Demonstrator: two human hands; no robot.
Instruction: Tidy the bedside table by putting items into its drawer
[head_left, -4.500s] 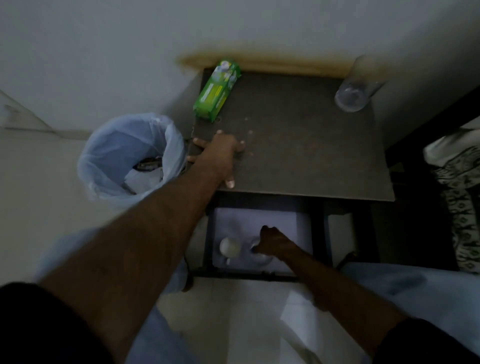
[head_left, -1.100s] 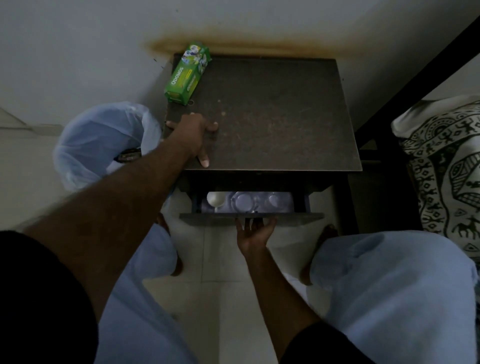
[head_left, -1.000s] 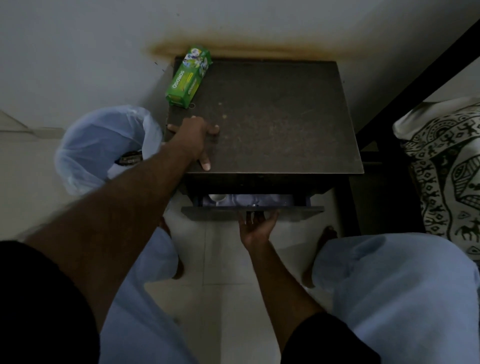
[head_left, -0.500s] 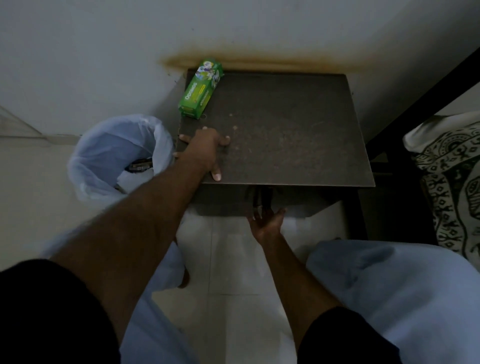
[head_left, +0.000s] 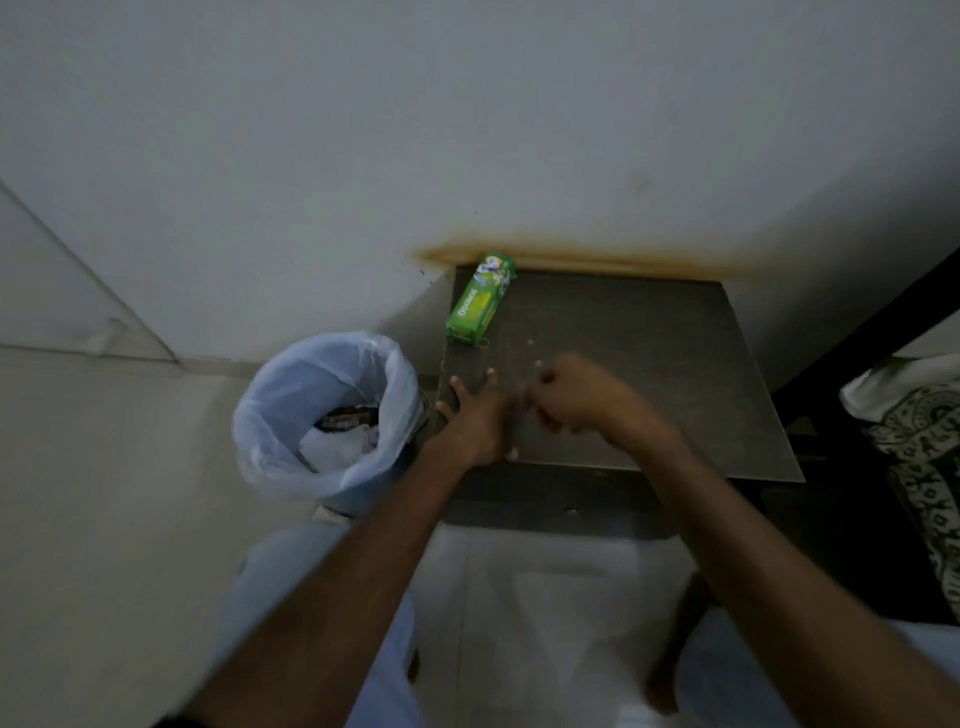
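Observation:
The dark bedside table (head_left: 649, 364) stands against the wall. Its drawer front (head_left: 550, 501) sits flush under the top, closed. A green box (head_left: 480, 299) lies at the table's back left corner. My left hand (head_left: 475, 421) rests flat on the front left of the tabletop, fingers spread. My right hand (head_left: 569, 395) hovers blurred over the tabletop just right of the left hand, fingers curled, with nothing visible in it.
A bin lined with a pale plastic bag (head_left: 327, 415) stands on the floor left of the table. A patterned cloth (head_left: 919, 457) and a dark bed frame (head_left: 857, 332) are on the right. My knees in light trousers are below.
The drawer went from open to fully closed under my right hand. That hand then rose from the drawer front to above the tabletop. The left hand stayed put.

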